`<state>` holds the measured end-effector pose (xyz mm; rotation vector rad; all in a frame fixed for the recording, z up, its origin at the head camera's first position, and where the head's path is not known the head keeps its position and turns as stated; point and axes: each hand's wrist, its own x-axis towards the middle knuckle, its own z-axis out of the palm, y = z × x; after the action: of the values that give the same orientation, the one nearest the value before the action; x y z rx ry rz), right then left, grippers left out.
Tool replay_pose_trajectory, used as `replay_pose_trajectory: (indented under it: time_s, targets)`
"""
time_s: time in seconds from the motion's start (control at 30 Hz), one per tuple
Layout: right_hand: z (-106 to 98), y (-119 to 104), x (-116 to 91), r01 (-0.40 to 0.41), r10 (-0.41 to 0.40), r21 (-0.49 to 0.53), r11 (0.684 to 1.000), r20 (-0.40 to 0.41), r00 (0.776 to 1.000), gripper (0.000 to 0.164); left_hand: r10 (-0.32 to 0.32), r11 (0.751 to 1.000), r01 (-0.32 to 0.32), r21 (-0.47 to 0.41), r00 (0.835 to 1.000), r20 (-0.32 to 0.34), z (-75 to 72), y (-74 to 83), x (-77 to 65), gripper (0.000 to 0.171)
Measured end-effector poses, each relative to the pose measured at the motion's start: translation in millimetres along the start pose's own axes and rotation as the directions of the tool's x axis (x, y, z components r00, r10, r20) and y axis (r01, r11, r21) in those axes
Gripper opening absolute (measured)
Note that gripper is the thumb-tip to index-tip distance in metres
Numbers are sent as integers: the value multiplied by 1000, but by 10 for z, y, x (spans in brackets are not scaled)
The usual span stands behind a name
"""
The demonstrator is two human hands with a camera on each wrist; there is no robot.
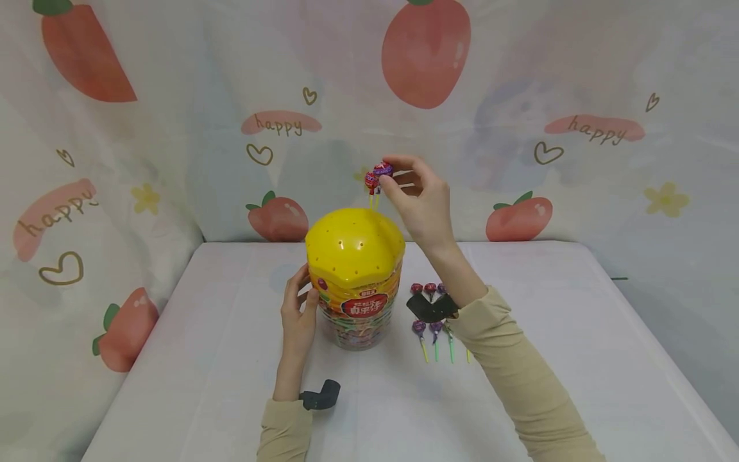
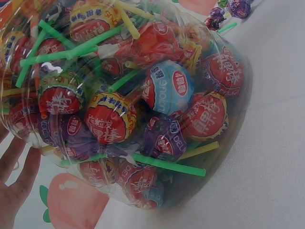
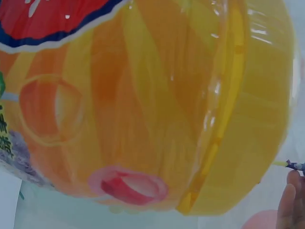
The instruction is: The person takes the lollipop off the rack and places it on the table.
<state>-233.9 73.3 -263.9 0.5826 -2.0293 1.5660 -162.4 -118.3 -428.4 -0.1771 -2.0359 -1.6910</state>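
A clear jar (image 2: 228, 95) of wrapped lollipops stands upright, with an orange label (image 3: 109, 114) and a domed yellow lid (image 1: 355, 244) dotted with small holes. My left hand (image 1: 299, 317) rests against its left side, fingers (image 2: 24, 171) spread along the plastic. Above the lid's far edge, my right hand (image 1: 424, 196) pinches the purple head of a lollipop (image 1: 383, 169) between thumb and fingertips. Its yellow stick points down at the lid. Close beside it, a red lollipop (image 1: 371, 180) stands upright at the lid's back; the lower ends of both sticks are hidden.
Right of the jar, several lollipops (image 1: 419, 328) lie in two rows on the white table (image 1: 231, 359), partly covered by the right sleeve. Black camera mounts (image 1: 323, 394) sit on both wrists. A fruit-patterned curtain (image 1: 346, 64) rises behind and at the sides.
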Motion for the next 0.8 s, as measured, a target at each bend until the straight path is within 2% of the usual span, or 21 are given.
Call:
replay_pose_trajectory:
  time_s: [0.17, 0.33, 0.8]
  targets:
    - [-97, -6, -63, -2, 2, 13, 1000, -13, 1000, 30, 16, 1000, -16, -7, 1000, -1, 4, 0, -1, 44]
    - [-195, -24, -141, -9, 10, 23, 1000, -32, 999, 29, 2, 1000, -2, -2, 1000, 0, 4, 12, -8, 44]
    - [-457, -7, -557, -148, 152, 57, 987, -64, 986, 30, -3, 1000, 3, 10, 1000, 3, 2, 25, -7, 43]
